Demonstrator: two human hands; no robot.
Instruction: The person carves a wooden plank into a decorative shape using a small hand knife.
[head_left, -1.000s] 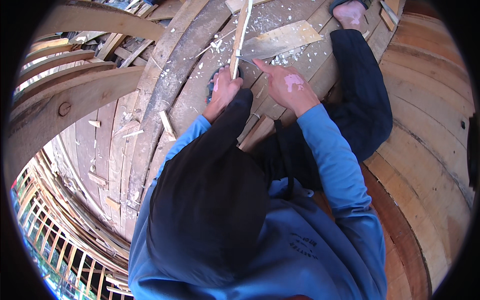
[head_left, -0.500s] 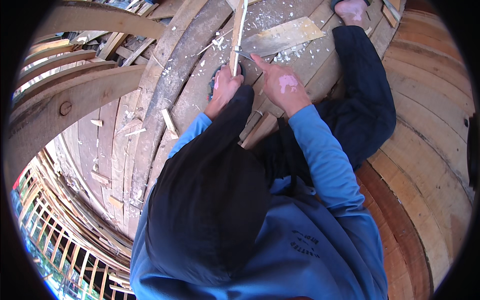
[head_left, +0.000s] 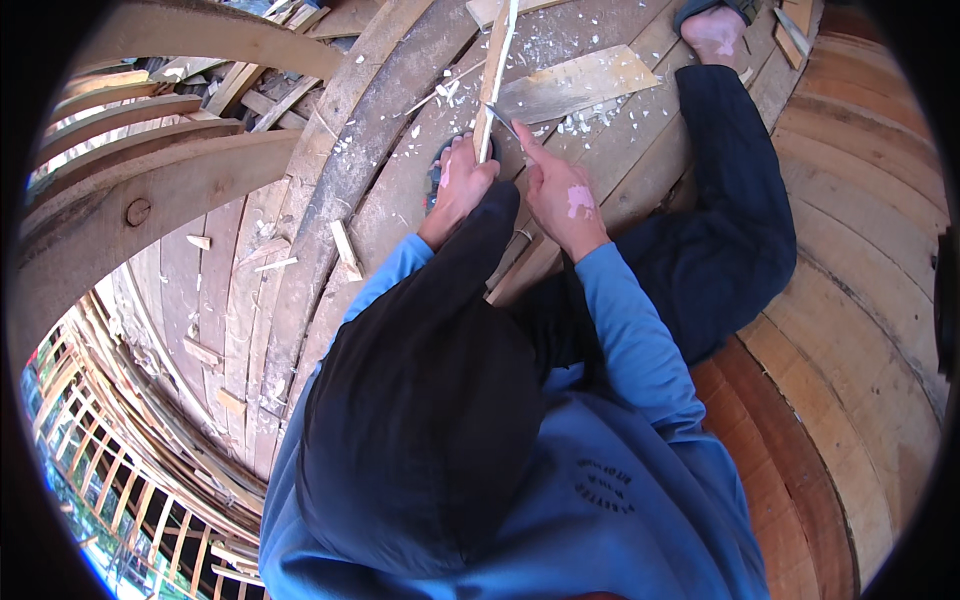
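Note:
My left hand (head_left: 464, 188) is closed round the lower end of a narrow wooden strip (head_left: 496, 62), which points away from me and shows a pale, freshly cut edge. In my right hand (head_left: 564, 207) is a knife (head_left: 503, 119); its handle is hidden in the curled fingers. The index finger stretches along the blade, whose tip end meets the right side of the strip just beyond my left hand. Beneath the strip and left hand, a sandalled foot (head_left: 437, 180) partly shows.
A flat board (head_left: 575, 85) lies beyond the knife, among pale wood shavings (head_left: 595, 118). Curved timber ribs (head_left: 150, 190) rise at the left. Wood offcuts (head_left: 345, 248) lie on the plank floor. My bent leg (head_left: 740, 190) stretches out at the right, beside a planked side (head_left: 860, 240).
In the picture, the hands, strip and surroundings have shifted slightly right. The knife blade sits a little nearer my left hand along the strip, and is more steeply angled.

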